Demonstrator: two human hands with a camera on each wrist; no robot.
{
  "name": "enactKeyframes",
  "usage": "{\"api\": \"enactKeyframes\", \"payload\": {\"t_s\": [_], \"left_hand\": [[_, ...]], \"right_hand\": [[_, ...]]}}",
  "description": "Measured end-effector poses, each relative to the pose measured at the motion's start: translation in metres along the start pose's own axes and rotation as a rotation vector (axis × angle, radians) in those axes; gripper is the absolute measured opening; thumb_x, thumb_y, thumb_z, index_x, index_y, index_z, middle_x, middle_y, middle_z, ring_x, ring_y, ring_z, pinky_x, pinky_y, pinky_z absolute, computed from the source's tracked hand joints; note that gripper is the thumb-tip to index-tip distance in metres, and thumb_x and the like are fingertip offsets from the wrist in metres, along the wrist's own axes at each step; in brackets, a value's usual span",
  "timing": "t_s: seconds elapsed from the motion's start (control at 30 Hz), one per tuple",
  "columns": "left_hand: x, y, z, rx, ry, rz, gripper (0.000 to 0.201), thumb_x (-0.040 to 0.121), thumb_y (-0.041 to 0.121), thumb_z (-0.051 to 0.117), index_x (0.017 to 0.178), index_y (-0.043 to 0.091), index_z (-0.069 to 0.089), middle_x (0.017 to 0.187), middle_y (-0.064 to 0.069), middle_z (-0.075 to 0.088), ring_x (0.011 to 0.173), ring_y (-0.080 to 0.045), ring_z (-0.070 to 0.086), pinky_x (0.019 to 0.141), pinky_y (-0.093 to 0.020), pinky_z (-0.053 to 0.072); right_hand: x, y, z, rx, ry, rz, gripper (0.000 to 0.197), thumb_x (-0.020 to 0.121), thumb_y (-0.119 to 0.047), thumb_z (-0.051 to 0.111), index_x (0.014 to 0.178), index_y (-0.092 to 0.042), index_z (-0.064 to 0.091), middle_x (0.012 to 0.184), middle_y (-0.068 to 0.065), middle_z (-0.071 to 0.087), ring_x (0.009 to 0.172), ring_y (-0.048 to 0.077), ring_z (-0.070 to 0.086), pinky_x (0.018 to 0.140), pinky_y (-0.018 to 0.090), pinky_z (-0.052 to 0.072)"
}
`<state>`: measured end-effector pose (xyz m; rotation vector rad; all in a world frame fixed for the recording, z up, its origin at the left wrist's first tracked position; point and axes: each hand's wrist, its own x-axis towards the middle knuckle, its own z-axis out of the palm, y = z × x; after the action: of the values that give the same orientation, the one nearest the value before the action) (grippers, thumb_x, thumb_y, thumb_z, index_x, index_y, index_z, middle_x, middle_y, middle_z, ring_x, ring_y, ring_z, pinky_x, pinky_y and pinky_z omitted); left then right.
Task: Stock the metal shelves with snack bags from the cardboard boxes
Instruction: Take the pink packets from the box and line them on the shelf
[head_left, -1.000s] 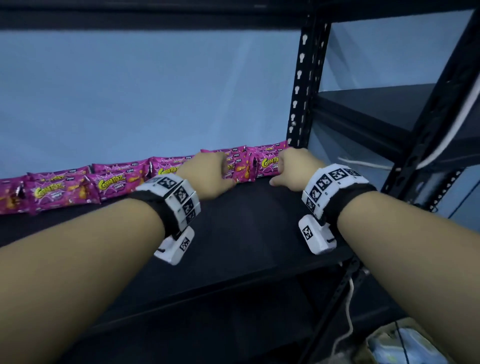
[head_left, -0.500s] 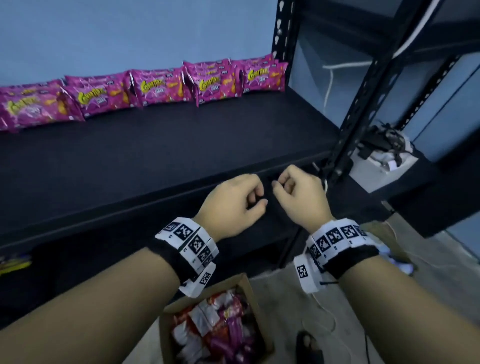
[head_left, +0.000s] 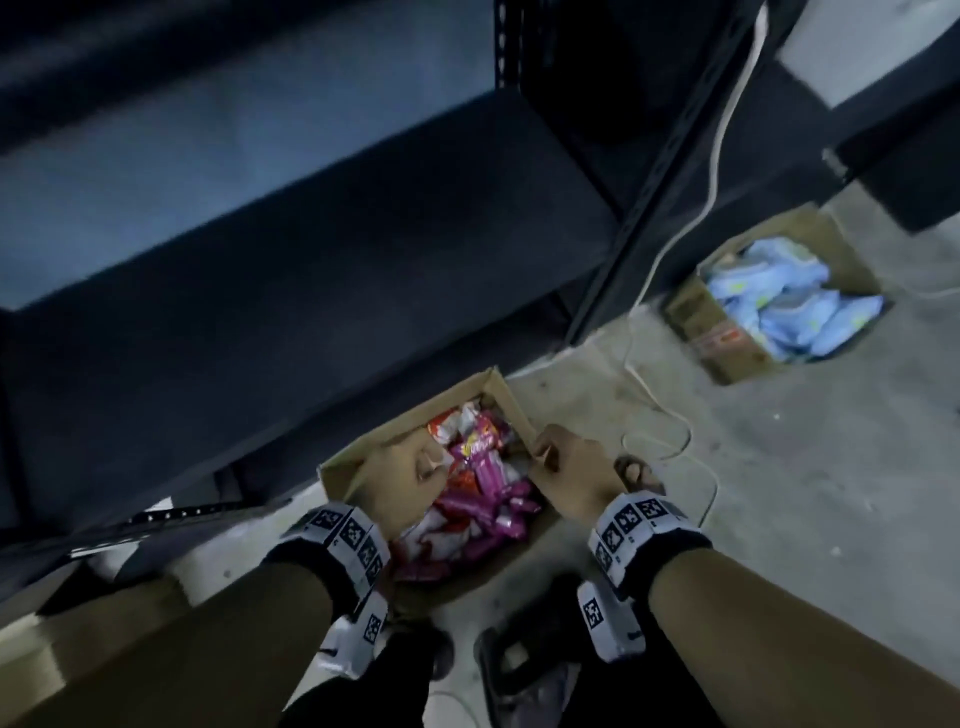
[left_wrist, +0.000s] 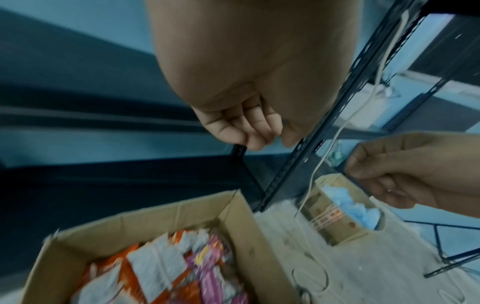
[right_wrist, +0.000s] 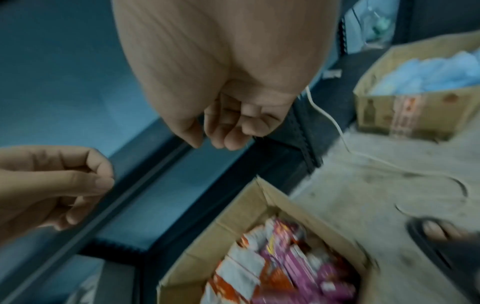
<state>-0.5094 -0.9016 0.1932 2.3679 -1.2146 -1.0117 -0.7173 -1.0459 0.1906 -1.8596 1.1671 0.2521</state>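
An open cardboard box stands on the floor in front of the black metal shelf. It holds several pink and orange-and-white snack bags. My left hand hovers over the box's left half, fingers loosely curled and holding nothing. My right hand hangs over the box's right wall, also empty and loosely curled. The left wrist view shows the left hand above the box and its bags. In the right wrist view the right hand hangs above the box.
A second cardboard box with light blue bags sits on the concrete floor to the right. A white cable runs down the shelf post and loops on the floor. A sandalled foot stands beside the near box.
Both hands left the pink bags at the back of the shelf and came down empty to the box on the floor. My view tilted down from the shelf.
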Motion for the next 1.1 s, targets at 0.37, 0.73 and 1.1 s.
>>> {"api": "enactKeyframes", "payload": {"t_s": [0.37,0.73,1.1], "left_hand": [[0.068,-0.157,0.193,0.004,-0.299,-0.283,0.061,0.088,0.040,0.079,0.140,0.020,0.053,0.141,-0.005,0.056,0.130,-0.026,0.053,0.104,-0.037,0.045],[0.140,-0.255,0.316,-0.088,-0.313,-0.272,0.085,0.071,0.027,0.090,0.144,0.041,0.050,0.125,-0.004,0.067,0.114,-0.025,0.066,0.102,-0.047,0.054],[0.128,-0.227,0.280,-0.090,-0.168,-0.269,0.034,0.089,0.032,0.077,0.121,0.024,0.072,0.103,0.001,0.074,0.092,-0.017,0.069,0.086,-0.036,0.057]], "right_hand": [[0.106,0.133,0.203,-0.146,-0.318,0.293,0.062,0.081,-0.037,0.078,0.134,-0.018,0.053,0.128,0.002,0.060,0.120,0.025,0.058,0.100,0.034,0.050],[0.172,0.185,0.314,-0.091,-0.306,0.660,0.076,0.089,-0.024,0.076,0.151,-0.023,0.031,0.154,0.014,0.038,0.143,0.039,0.033,0.115,0.051,0.034],[0.162,0.172,0.280,-0.002,-0.187,0.608,0.032,0.098,-0.017,0.062,0.129,-0.017,0.059,0.125,0.009,0.067,0.116,0.031,0.064,0.096,0.036,0.052]]}}
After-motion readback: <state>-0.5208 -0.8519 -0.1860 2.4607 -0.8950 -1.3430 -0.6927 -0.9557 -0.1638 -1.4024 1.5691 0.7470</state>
